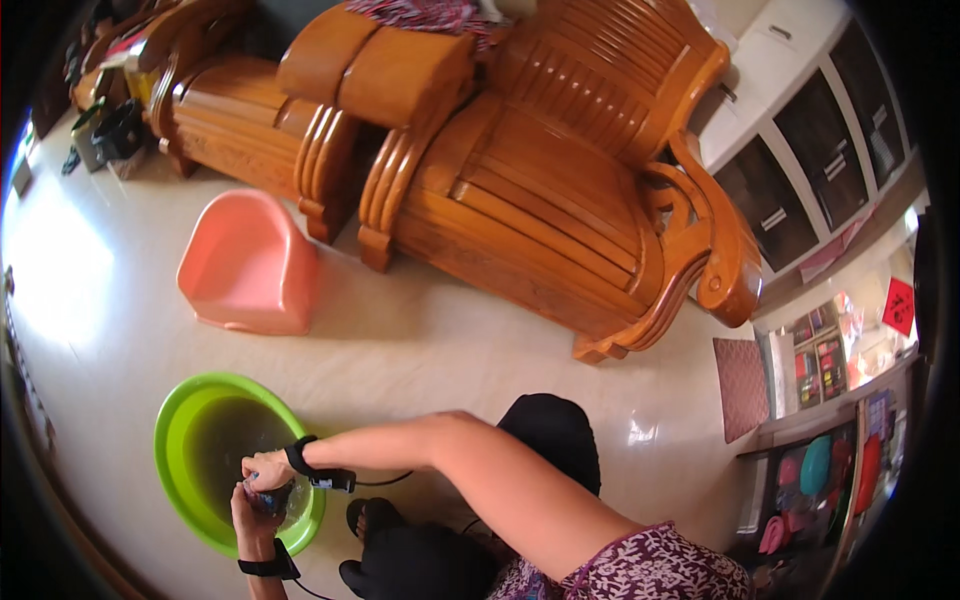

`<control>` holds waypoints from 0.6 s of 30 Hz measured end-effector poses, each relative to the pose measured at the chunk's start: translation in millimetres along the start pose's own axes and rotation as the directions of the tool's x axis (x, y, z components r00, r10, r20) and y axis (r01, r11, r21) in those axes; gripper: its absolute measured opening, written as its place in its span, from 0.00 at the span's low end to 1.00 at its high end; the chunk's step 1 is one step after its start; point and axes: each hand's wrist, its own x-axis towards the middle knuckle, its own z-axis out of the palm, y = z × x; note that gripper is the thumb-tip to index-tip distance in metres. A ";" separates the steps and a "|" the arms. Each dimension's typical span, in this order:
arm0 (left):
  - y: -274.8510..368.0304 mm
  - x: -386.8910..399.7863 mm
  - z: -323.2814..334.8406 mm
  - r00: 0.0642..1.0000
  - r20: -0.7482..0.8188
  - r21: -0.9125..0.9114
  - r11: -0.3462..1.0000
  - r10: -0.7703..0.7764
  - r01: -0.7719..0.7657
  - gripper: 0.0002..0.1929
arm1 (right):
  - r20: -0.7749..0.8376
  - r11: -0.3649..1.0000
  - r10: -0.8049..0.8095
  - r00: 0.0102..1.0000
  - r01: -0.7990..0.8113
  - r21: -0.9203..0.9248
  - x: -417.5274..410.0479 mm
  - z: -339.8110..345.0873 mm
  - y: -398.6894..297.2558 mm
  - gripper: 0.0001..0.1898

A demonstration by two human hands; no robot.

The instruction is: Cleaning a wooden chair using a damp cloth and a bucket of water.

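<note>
A round lime-green plastic basin (176,480) holding dark, cloudy water stands on the floor. Over its near side, my right hand (271,468) and my left hand (251,504) are close together, both closed around a bunched, dark, patterned wet cloth (271,498). Water shows below the cloth, with some splashing beside it. Each wrist wears a black strap with a cable. Part of the cloth is hidden inside my fingers.
A pink plastic child's seat (247,262) stands beyond the basin. Wooden armchairs (525,202) line the floor. My slippered feet (367,517) are close to the basin's rim. A shelf with coloured items (817,465) stands at the right.
</note>
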 end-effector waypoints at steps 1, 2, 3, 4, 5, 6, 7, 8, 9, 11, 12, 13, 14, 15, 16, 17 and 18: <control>4.1 -2.7 25.9 1.000 0.011 0.022 1.000 0.002 -0.002 0.24 | -0.023 1.000 -0.009 1.000 0.009 0.000 -14.5 -25.5 -8.5 0.20; 9.2 -6.9 46.7 0.996 0.085 0.059 0.998 -0.016 0.011 0.25 | 0.027 0.994 -0.052 0.998 0.054 -0.090 -30.6 -48.7 -18.6 0.22; 12.1 -10.6 73.2 0.986 0.162 0.099 0.995 -0.043 0.027 0.25 | 0.075 0.979 -0.084 0.994 0.097 -0.182 -48.8 -71.9 -26.7 0.24; 9.9 -14.5 115.6 0.970 0.230 0.130 0.990 -0.079 0.050 0.23 | 0.053 0.978 -0.057 0.997 0.066 -0.195 -69.1 -96.7 -26.2 0.24; 5.7 -15.5 144.2 0.971 0.228 0.148 0.988 -0.073 0.039 0.23 | 0.004 0.957 -0.123 0.992 0.120 -0.265 -92.0 -114.2 -34.6 0.24; -0.6 -13.3 173.4 0.964 0.256 0.165 0.986 -0.069 0.027 0.21 | -0.099 0.955 -0.166 0.981 0.135 -0.265 -119.3 -129.1 -42.3 0.23; -7.9 -10.4 201.0 0.953 0.291 0.183 0.983 -0.077 0.024 0.19 | -0.208 0.954 -0.198 0.958 0.139 -0.266 -153.5 -145.2 -47.7 0.22; -12.4 -13.0 225.8 0.949 0.297 0.264 0.964 -0.106 0.025 0.15 | -0.280 0.969 -0.213 0.936 0.165 -0.185 -185.4 -160.1 -43.3 0.20; -20.8 -13.6 251.4 0.948 0.300 0.286 0.958 -0.110 0.021 0.15 | -0.344 0.973 -0.228 0.911 0.204 -0.106 -215.0 -173.6 -39.1 0.17; -43.3 -11.1 301.6 0.952 0.269 0.334 0.941 -0.147 0.051 0.15 | -0.453 0.958 -0.286 0.844 0.238 -0.161 -277.4 -195.9 -23.1 0.10; -49.0 -4.1 318.3 0.944 0.274 0.413 0.909 -0.182 0.056 0.17 | -0.574 0.962 -0.273 0.772 0.239 -0.135 -305.3 -202.5 -10.9 0.12; -55.6 3.1 329.9 0.947 0.262 0.422 0.905 -0.185 0.060 0.17 | -0.604 0.990 -0.143 0.784 0.117 -0.082 -349.9 -213.8 -20.5 0.11; -63.1 9.0 342.8 0.962 0.231 0.486 0.874 -0.148 0.018 0.20 | -0.701 0.986 -0.136 0.700 0.162 -0.029 -386.7 -217.2 -9.4 0.09; -72.5 15.9 357.6 0.971 0.208 0.549 0.835 -0.115 -0.019 0.23 | -0.864 0.948 -0.246 0.440 0.297 -0.118 -409.3 -213.7 28.7 0.08; -76.9 22.1 367.8 0.979 0.178 0.552 0.834 -0.103 -0.013 0.24 | -0.924 0.901 -0.307 0.229 0.384 -0.204 -436.9 -215.3 50.2 0.08; -75.1 27.1 370.1 0.982 0.163 0.559 0.829 -0.095 -0.013 0.24 | -0.973 0.971 -0.171 0.154 0.196 -0.140 -472.9 -217.0 63.9 0.09; -71.4 32.7 368.8 0.989 0.140 0.554 0.831 -0.040 -0.045 0.24 | -0.995 0.994 -0.098 -0.033 0.055 -0.100 -503.4 -217.1 57.9 0.09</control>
